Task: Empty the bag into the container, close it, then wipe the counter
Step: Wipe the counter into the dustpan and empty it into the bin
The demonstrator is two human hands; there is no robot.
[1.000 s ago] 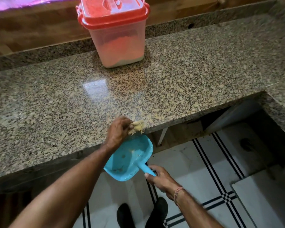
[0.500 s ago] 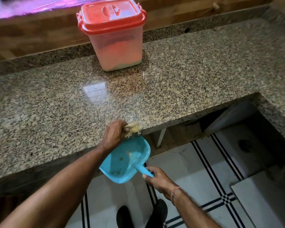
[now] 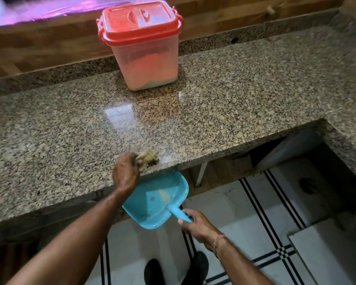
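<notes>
Toward the viewer from the container (image 3: 144, 64), at the front lip of the tabletop (image 3: 245, 95): left hand (image 3: 125, 171) curled round a wadded yellowish cloth (image 3: 147, 158), cloth pressed on the stone right at the edge. Just below that edge, right hand (image 3: 195, 225) grips the handle of a blue dustpan (image 3: 158, 200); pan mouth is tucked under the lip, a few bits inside. Container sits at the back of the tabletop by the low granite upstand, red lid (image 3: 137, 19) on, pale powder inside. Surface is polished speckled granite, with a glare patch just in front of the container and a wide run of stone between it and the front lip. Right of the container the slab turns an L toward the viewer, open gap beneath. Behind the container: wood-panel wall (image 3: 39, 48). Below the lip: white floor (image 3: 234, 202) tiles with black lines, dark shoes (image 3: 193, 266).
</notes>
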